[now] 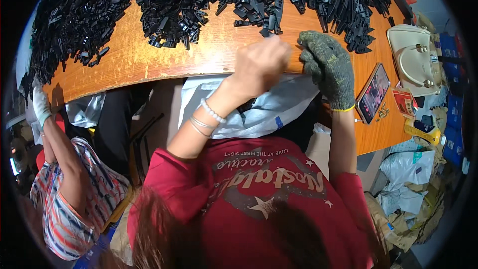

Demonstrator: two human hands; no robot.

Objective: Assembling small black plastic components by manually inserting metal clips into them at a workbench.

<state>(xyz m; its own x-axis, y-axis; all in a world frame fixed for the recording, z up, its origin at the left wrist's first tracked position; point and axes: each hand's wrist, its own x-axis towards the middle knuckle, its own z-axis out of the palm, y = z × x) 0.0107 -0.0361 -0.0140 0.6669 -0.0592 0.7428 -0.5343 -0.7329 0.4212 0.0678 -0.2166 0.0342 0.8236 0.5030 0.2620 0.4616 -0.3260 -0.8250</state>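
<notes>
My left hand (261,65), bare and a little blurred, is curled closed over the table's near edge. What its fingers hold, if anything, is hidden. Just to its right is my right hand (329,69), in a dark grey knitted glove with a yellow cuff. Its fingers are bent inward, and I cannot make out anything inside them. Beyond both hands lie heaps of small black plastic parts (172,17), with longer pointed black pieces (343,7) at the far right. A white plastic sack (244,119) lies in my lap below the table edge, some black parts showing inside it.
The wooden table (209,45) curves across the view. On its right side are a phone (374,92) with a lit screen, a red packet (404,102) and a cream handbag (412,60). A yellow bottle (425,132) sits beyond. At left, a co-worker's gloved hand (41,102) reaches the parts.
</notes>
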